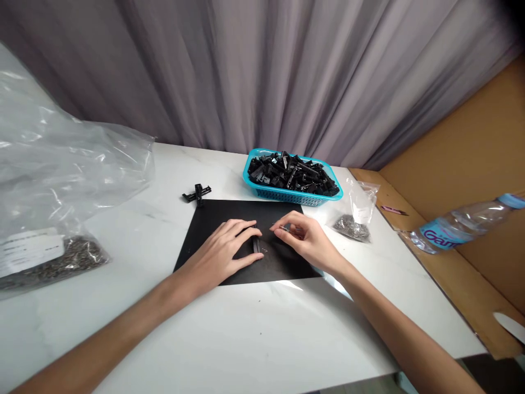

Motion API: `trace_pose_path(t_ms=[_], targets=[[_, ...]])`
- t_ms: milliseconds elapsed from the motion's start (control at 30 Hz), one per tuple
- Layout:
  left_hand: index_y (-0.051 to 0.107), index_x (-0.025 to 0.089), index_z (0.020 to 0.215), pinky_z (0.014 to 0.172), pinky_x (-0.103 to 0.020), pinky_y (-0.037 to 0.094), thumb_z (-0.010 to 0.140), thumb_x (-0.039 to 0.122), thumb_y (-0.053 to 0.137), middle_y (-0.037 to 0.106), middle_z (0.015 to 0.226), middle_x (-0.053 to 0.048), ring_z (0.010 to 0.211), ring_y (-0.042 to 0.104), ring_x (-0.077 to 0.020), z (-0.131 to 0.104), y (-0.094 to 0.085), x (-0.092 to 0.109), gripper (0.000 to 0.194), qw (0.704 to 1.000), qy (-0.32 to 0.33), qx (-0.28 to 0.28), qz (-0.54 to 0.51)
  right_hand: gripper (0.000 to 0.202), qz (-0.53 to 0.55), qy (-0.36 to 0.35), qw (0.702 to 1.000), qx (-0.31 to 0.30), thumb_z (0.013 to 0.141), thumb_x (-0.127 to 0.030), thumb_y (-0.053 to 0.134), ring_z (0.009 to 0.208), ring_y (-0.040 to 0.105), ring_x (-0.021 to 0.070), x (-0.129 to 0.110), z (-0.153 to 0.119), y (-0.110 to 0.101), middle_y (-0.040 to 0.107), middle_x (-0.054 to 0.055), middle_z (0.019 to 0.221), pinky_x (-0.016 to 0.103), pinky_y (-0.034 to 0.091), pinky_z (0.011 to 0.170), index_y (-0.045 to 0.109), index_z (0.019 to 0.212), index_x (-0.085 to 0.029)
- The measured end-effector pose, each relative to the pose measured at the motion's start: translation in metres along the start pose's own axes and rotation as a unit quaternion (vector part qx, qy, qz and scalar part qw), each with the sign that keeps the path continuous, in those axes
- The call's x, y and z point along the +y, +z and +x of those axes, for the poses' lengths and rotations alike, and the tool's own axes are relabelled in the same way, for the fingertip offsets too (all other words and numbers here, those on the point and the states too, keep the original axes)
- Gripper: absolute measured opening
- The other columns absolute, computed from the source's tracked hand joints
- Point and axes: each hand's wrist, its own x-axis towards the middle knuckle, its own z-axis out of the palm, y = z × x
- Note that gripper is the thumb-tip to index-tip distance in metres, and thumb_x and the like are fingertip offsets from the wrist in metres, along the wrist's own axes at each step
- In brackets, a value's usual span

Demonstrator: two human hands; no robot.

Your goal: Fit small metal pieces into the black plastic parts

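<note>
My left hand [232,246] grips a narrow black plastic part [256,244] that lies on a black mat [229,210], fingers at its far end and thumb at its near end. Just right of that part, a tiny metal piece [264,250] rests on the mat. My right hand [303,238] hovers a little to the right, thumb and forefinger drawn together. Small shiny metal pieces [284,229] show between its fingers; their exact kind is too small to make out.
Behind the mat stands a blue basket [287,195] heaped with black plastic parts. A few similar parts [197,194] lie at its left. Clear bags of small metal pieces sit left [77,257] and right [353,225]. A water bottle [447,232] lies on cardboard [451,262] at right.
</note>
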Motion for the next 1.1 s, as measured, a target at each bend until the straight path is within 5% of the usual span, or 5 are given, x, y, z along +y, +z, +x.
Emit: trace_pose_path(t_ms=[367,567,700,833,1100], targets=[[0.057,0.030,0.137,0.115,-0.044,0.051,0.076,0.051,0.084,0.064,0.135,-0.003,0.125,0.064,-0.0246,0.001,0.003,0.001,0.070,0.967,-0.095,0.059,-0.230,0.017,-0.073,-0.048,0.995,0.041,0.098,-0.021,0.061,0.077,0.060,0.0148,0.008,0.001,0.001,0.069,0.004,0.102,0.029,0.044,0.065,0.077,0.100,-0.025],[0.059,0.030,0.135,0.116,-0.042,0.051,0.077,0.045,0.085,0.062,0.136,-0.003,0.126,0.064,-0.0235,0.000,0.005,0.002,0.066,0.964,-0.077,0.068,-0.247,0.021,-0.020,-0.062,0.998,0.020,0.096,-0.018,0.062,0.077,0.061,0.0149,-0.002,-0.001,0.003,0.073,0.004,0.098,0.027,0.042,0.062,0.080,0.105,-0.024],[0.059,0.028,0.132,0.117,-0.045,0.050,0.076,0.043,0.085,0.064,0.136,-0.003,0.126,0.064,-0.0243,0.000,0.003,0.005,0.064,0.963,-0.074,0.070,-0.250,0.021,0.005,-0.036,0.998,0.047,0.093,-0.025,0.069,0.061,0.046,0.0114,-0.004,-0.001,0.004,0.074,0.001,0.091,0.026,0.038,0.058,0.075,0.113,-0.023],[0.057,0.029,0.133,0.118,-0.047,0.049,0.075,0.043,0.086,0.066,0.135,-0.003,0.127,0.064,-0.0250,0.000,0.004,0.010,0.067,0.965,-0.075,0.063,-0.244,0.012,0.010,-0.022,0.997,0.067,0.092,-0.032,0.071,0.057,0.038,0.0106,-0.004,-0.002,0.003,0.072,0.000,0.088,0.027,0.034,0.057,0.074,0.095,-0.021],[0.056,0.030,0.131,0.114,-0.044,0.052,0.073,0.042,0.087,0.067,0.132,-0.002,0.124,0.066,-0.0245,-0.001,0.005,0.011,0.066,0.969,-0.064,0.061,-0.229,0.013,0.005,-0.033,0.997,0.066,0.096,-0.032,0.068,0.063,0.043,0.0118,-0.009,-0.003,0.002,0.067,0.000,0.088,0.028,0.033,0.059,0.071,0.091,-0.021]])
